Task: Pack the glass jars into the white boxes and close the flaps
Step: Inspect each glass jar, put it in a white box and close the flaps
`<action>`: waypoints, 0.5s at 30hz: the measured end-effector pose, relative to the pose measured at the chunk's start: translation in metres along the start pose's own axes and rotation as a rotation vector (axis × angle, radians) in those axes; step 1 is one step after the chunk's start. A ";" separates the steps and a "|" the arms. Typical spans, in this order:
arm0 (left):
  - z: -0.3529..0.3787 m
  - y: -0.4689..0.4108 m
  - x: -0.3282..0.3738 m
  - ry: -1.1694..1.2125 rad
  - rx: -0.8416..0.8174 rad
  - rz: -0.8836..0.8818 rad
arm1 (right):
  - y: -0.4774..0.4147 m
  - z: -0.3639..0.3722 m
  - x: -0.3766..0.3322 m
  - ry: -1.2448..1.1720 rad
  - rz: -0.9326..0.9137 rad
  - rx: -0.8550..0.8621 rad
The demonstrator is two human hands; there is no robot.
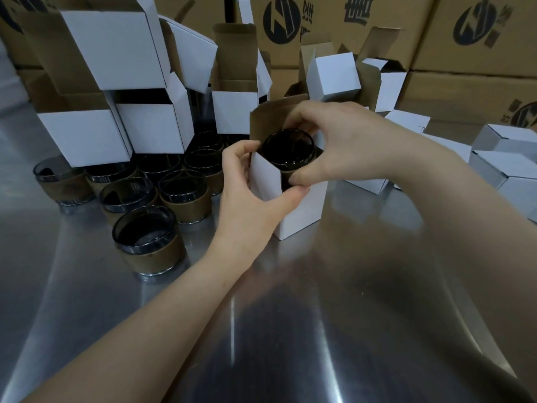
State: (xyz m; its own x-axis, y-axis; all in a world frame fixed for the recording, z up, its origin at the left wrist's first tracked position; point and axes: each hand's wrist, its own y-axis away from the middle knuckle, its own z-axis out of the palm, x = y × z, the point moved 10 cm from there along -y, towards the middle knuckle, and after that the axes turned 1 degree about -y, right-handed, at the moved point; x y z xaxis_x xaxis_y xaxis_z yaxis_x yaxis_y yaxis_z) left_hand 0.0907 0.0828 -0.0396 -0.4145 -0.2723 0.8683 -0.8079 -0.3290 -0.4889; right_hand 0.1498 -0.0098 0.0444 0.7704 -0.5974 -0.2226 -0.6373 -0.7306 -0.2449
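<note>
From the head camera I see my left hand [255, 181] curled round the near left corner of one white box [302, 210], thumb pressed on its front face. The box stands upright on the steel tabletop [290, 315] with its flaps up. My right hand [328, 146] grips one dark glass jar [287, 149], fingers hooked over the far rim and thumb low on the near side. The jar is partly inside the box, its rim above the opening.

Left of the box I count at least seven loose jars [145, 237], each with a brown band; further rims behind them are too hidden to count. Five open boxes [87, 135] are piled behind those jars, and two more stand behind my hands. To the right lie at least four closed boxes [494, 167]. Brown cartons [465, 91] are stacked along the back.
</note>
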 end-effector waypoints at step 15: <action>0.011 0.003 -0.004 -0.236 -0.072 -0.016 | -0.003 0.035 0.024 -0.045 0.346 -0.305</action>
State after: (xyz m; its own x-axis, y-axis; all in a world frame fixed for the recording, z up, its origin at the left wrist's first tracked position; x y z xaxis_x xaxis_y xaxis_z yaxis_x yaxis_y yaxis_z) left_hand 0.0944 0.0735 -0.0458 -0.2992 -0.4736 0.8284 -0.8449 -0.2719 -0.4606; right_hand 0.1699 -0.0105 0.0069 0.5071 -0.8134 -0.2850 -0.8178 -0.5584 0.1388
